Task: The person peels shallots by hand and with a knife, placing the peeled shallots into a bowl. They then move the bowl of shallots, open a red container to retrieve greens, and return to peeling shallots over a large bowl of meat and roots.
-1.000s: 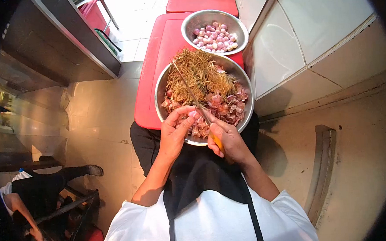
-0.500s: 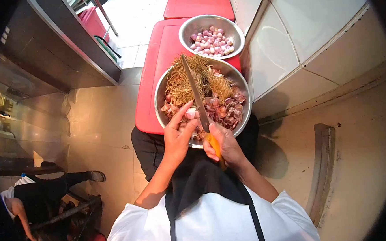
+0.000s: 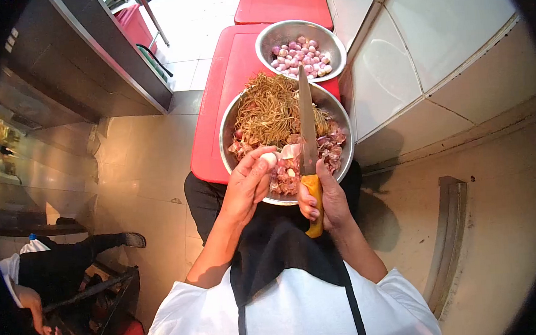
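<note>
Between the thumb and fingers of my left hand [image 3: 244, 187] is a pale shallot [image 3: 269, 160], with a strip of pinkish skin [image 3: 290, 151] beside it, near the blade. My right hand [image 3: 328, 204] is wrapped round the yellow handle of a knife [image 3: 307, 125], its blade pointing away from me. Both hands are over the near part of a large metal bowl [image 3: 225, 124], which holds dry stringy roots [image 3: 264, 109] and reddish peels [image 3: 333, 144]. Beyond it, a smaller metal bowl [image 3: 337, 40] contains several peeled shallots [image 3: 301, 58].
The bowls are on a red lidded box [image 3: 212, 109], with another red box [image 3: 282, 4] behind. A tiled wall [image 3: 390, 55] runs along the right. At lower left, a person [image 3: 53, 266] sits near a dark metal frame [image 3: 97, 291].
The knife has turned upright in view and moved right, off the shallot. My left hand has lifted the shallot slightly, and it looks paler, with skin now hanging near the blade.
</note>
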Demonstrator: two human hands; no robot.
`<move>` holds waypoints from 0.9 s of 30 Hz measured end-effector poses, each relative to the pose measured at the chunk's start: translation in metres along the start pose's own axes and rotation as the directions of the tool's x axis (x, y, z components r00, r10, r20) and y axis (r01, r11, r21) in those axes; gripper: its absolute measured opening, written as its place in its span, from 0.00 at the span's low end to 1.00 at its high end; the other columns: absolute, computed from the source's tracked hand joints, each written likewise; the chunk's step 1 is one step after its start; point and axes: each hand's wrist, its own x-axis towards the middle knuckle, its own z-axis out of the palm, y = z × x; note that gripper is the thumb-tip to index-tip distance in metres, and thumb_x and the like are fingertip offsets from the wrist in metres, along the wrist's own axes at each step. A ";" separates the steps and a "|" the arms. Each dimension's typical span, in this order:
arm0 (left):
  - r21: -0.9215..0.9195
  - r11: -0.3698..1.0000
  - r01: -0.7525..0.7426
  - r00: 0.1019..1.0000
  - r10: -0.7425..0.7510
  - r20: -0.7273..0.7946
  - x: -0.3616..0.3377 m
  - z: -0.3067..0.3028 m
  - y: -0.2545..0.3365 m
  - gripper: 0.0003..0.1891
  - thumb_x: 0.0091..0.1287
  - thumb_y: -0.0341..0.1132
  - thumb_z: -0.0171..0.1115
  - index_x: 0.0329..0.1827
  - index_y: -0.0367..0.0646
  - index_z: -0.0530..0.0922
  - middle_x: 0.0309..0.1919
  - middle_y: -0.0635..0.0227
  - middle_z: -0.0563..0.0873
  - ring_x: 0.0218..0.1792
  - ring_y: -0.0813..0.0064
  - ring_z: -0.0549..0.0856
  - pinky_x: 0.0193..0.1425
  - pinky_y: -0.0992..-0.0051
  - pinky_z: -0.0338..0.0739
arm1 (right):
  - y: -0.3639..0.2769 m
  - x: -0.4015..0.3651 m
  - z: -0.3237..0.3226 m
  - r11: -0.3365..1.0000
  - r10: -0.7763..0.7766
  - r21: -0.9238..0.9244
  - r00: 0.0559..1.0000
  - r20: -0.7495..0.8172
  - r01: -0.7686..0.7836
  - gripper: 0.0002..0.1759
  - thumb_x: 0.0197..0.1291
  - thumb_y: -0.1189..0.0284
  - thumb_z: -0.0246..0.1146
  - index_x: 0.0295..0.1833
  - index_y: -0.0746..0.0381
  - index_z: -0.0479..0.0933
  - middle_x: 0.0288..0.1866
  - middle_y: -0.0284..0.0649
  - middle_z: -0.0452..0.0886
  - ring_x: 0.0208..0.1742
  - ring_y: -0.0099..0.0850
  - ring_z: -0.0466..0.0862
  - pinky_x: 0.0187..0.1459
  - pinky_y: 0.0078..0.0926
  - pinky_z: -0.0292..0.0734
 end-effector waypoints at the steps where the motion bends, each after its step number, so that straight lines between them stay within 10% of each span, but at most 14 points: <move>1: -0.063 0.998 0.020 1.000 -0.020 0.012 -0.001 0.001 0.003 0.22 0.79 0.38 0.56 0.72 0.41 0.69 0.37 0.71 0.82 0.19 0.92 0.63 0.20 0.89 0.56 | -0.003 -0.001 0.003 1.000 -0.010 -0.008 1.000 -0.011 0.010 0.29 0.78 0.43 0.46 0.37 0.58 0.71 0.16 0.31 0.67 0.11 0.19 0.67 0.13 0.16 0.63; 6: -0.301 0.951 0.076 0.993 -0.045 0.109 -0.006 0.007 0.010 0.27 0.79 0.37 0.56 0.77 0.39 0.64 0.37 0.68 0.83 0.19 0.92 0.61 0.20 0.88 0.54 | -0.004 -0.002 -0.003 0.997 -0.031 -0.073 0.999 -0.016 0.030 0.31 0.78 0.42 0.45 0.33 0.58 0.70 0.16 0.31 0.67 0.11 0.19 0.67 0.13 0.17 0.63; 11: -0.033 0.999 0.032 0.998 -0.034 -0.062 0.007 -0.010 0.007 0.19 0.79 0.42 0.56 0.65 0.40 0.72 0.35 0.66 0.83 0.16 0.91 0.63 0.17 0.86 0.54 | -0.014 0.001 0.011 0.943 -0.078 -0.331 0.969 -0.235 -0.004 0.30 0.79 0.44 0.42 0.33 0.57 0.67 0.15 0.31 0.66 0.10 0.20 0.66 0.13 0.18 0.63; 12: 0.054 0.998 -0.019 0.994 0.024 -0.103 0.014 -0.008 0.009 0.17 0.79 0.42 0.56 0.62 0.41 0.74 0.34 0.68 0.82 0.16 0.91 0.62 0.17 0.86 0.53 | -0.008 0.001 -0.004 0.952 -0.047 -0.305 0.981 -0.187 -0.013 0.27 0.80 0.46 0.43 0.49 0.59 0.73 0.17 0.31 0.67 0.11 0.20 0.66 0.14 0.18 0.63; 17: 0.420 0.896 -0.143 0.967 0.218 -0.135 0.081 0.014 0.044 0.19 0.75 0.43 0.62 0.61 0.41 0.77 0.32 0.74 0.83 0.15 0.92 0.64 0.17 0.85 0.54 | -0.008 -0.008 -0.002 0.998 -0.021 -0.066 0.974 -0.224 0.007 0.28 0.80 0.46 0.43 0.37 0.58 0.69 0.17 0.31 0.68 0.11 0.20 0.66 0.15 0.18 0.64; 22: 0.492 0.814 -0.309 0.906 0.409 -0.108 0.172 0.057 0.077 0.17 0.75 0.44 0.60 0.55 0.38 0.80 0.30 0.75 0.82 0.24 0.89 0.69 0.27 0.82 0.60 | -0.002 -0.013 -0.010 0.999 -0.048 0.005 0.975 -0.217 0.050 0.38 0.79 0.43 0.42 0.74 0.67 0.62 0.18 0.31 0.67 0.13 0.20 0.66 0.16 0.18 0.63; 27: 0.311 0.948 -0.064 0.996 0.078 -0.032 0.138 0.018 0.068 0.18 0.75 0.40 0.52 0.57 0.36 0.79 0.38 0.73 0.83 0.29 0.85 0.73 0.35 0.83 0.67 | -0.002 -0.017 -0.013 0.976 -0.117 -0.205 0.971 -0.207 0.074 0.40 0.79 0.45 0.42 0.81 0.66 0.54 0.18 0.32 0.65 0.12 0.21 0.63 0.15 0.20 0.64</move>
